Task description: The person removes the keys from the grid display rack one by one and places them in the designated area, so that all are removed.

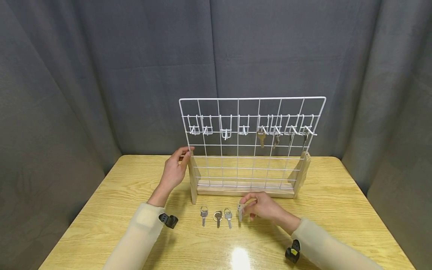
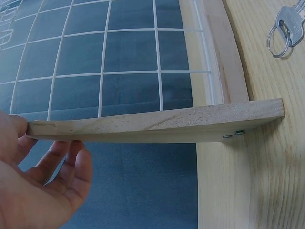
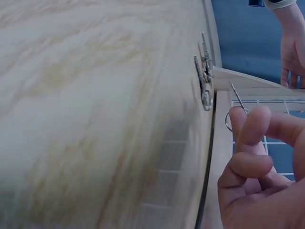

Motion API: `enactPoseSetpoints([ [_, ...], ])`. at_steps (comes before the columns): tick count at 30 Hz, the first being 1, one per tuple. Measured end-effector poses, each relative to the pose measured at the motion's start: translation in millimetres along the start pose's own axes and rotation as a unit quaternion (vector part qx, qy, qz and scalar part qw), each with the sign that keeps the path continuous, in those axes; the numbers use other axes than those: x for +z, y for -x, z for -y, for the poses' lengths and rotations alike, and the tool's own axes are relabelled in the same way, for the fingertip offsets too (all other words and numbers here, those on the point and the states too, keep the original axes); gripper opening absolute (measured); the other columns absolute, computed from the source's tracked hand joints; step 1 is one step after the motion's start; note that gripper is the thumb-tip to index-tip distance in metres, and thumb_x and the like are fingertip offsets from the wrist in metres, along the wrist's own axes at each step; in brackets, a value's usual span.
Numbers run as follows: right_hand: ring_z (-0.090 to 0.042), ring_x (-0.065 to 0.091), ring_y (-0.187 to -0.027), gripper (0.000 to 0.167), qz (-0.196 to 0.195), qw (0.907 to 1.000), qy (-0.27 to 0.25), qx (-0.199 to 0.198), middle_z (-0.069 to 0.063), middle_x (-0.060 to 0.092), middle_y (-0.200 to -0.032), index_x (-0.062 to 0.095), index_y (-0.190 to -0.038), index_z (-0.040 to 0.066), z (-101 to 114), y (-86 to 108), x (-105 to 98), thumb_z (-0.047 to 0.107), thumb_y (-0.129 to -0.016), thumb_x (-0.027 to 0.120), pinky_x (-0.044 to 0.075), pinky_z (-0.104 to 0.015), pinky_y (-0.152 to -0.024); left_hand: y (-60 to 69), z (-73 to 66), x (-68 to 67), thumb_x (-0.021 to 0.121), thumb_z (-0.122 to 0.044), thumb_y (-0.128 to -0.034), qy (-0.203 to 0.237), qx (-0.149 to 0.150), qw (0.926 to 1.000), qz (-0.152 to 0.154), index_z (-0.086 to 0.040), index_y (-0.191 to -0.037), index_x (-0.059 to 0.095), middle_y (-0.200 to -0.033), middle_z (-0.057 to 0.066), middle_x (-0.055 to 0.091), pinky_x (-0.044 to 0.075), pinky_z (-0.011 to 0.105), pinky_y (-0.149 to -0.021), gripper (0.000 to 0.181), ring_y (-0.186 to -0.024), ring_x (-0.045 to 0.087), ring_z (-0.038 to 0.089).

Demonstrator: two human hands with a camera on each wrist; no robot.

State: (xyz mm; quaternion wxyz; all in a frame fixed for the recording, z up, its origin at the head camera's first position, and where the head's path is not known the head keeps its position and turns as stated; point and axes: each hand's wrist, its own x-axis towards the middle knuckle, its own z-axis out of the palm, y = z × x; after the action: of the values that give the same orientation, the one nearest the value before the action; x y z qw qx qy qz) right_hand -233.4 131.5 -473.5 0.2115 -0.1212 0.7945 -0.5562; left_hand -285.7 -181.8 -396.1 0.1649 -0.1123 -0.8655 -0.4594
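My right hand [image 1: 264, 206] pinches a silver key [image 1: 240, 213] on a ring between thumb and forefinger, just in front of the rack's base. In the right wrist view the held key [image 3: 238, 97] sticks out past the fingertips, its ring partly hidden by them. With thumb and fingers, my left hand [image 1: 174, 168] grips the upper end of the rack's left wooden side support [image 2: 143, 125]. A white wire grid rack [image 1: 237, 145] stands on that wooden frame. Three ringed keys lie in a row on the table: a left one [image 1: 204, 214], a middle one [image 1: 218, 218] and a right one [image 1: 228, 216].
Several white hooks line the grid's upper part, including an unladen left hook [image 1: 194, 130]. Keys hang on the right-hand hooks, among them a brass-coloured key [image 1: 261, 138]. Dark grey curtains [image 1: 152, 75] enclose the wooden table [image 1: 111, 210] at the back and sides.
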Motion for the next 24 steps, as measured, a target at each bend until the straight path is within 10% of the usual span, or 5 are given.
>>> enactPoseSetpoints([
  [9, -0.011, 0.059, -0.053, 0.022, 0.008, 0.9999, 0.012, -0.001, -0.012, 0.075, -0.081, 0.064, -0.11, 0.001, -9, -1.8, 4, 0.001, -0.088, 0.066, 0.032, -0.017, -0.043, 0.8, 0.9, 0.7, 0.044, -0.033, -0.1076, 0.0, -0.001, 1.0, 0.001, -0.014, -0.132, 0.062, -0.126, 0.013, 0.065, 0.051, 0.048, -0.099, 0.036, -0.115, 0.063, 0.031],
  [24, -0.013, 0.059, -0.051, 0.022, -0.004, 0.9995, 0.017, -0.025, -0.015, 0.073, -0.078, 0.064, -0.103, -0.006, -16, -6.3, 11, -0.005, -0.083, 0.072, 0.053, -0.029, -0.053, 0.7, 0.4, -0.2, 0.045, -0.031, -0.1078, 0.003, 0.005, 1.0, 0.0, -0.014, -0.131, 0.062, -0.13, 0.012, 0.064, 0.052, 0.048, -0.098, 0.034, -0.115, 0.064, 0.031],
])
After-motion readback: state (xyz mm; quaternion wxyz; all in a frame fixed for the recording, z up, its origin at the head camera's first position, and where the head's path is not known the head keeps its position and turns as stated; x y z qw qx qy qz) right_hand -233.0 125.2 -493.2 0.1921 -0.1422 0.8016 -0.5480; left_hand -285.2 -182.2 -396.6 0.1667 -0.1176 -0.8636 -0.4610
